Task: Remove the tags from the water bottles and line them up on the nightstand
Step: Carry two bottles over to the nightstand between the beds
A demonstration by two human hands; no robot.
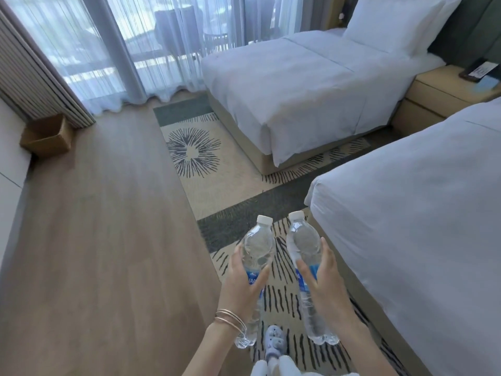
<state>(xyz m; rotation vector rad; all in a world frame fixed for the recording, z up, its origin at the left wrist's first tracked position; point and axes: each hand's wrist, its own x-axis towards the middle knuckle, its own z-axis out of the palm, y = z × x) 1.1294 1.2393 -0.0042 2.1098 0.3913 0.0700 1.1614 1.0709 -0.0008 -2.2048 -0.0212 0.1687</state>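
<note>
My left hand (pixel 242 283) grips one clear water bottle (pixel 257 248) around its blue label, white cap pointing away from me. My right hand (pixel 322 283) grips a second clear water bottle (pixel 303 242) the same way, just to the right of the first. Both bottles are held side by side over the patterned rug, tilted forward. I see no hanging tag on either neck. The beige nightstand (pixel 433 88) stands far off at the upper right, between the two beds, with a dark card and papers on top.
A white bed (pixel 406 213) lies close on my right and another white bed (pixel 284 85) stands farther ahead. A patterned rug (pixel 206 169) runs between wood floor on the left and the beds. An open cardboard box (pixel 44 135) sits by the curtained window.
</note>
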